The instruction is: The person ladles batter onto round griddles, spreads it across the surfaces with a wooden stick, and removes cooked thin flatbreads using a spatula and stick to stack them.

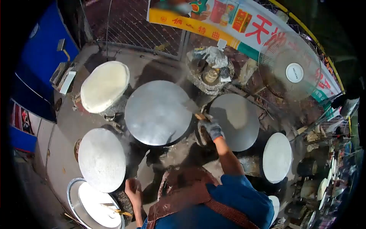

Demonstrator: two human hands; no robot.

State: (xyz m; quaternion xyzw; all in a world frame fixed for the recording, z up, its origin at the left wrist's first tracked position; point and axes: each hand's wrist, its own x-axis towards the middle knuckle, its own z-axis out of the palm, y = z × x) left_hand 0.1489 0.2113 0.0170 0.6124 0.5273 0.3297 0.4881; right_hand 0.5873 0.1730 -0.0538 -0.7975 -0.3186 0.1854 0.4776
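Observation:
My right hand (212, 128), in a grey work glove, is closed around the wooden handle (199, 116) of a scraper. The scraper's blurred blade reaches over the right edge of a bare grey round griddle (158, 114). To the right of this hand is another griddle (234, 122) with a paler round patch on it. My left hand (133, 188), bare, is closed low at my left side. It is near a griddle covered by a white sheet of batter (102, 160). A pale pointed shape lies just above its fingers; whether the hand holds it is unclear.
Further griddles with pale sheets stand at the upper left (106, 87) and right (277, 157). A metal basin (71, 198) of white batter sits at lower left. A cluttered drum (209, 84), a fan (293, 70) and a wire fence (141, 26) are ahead.

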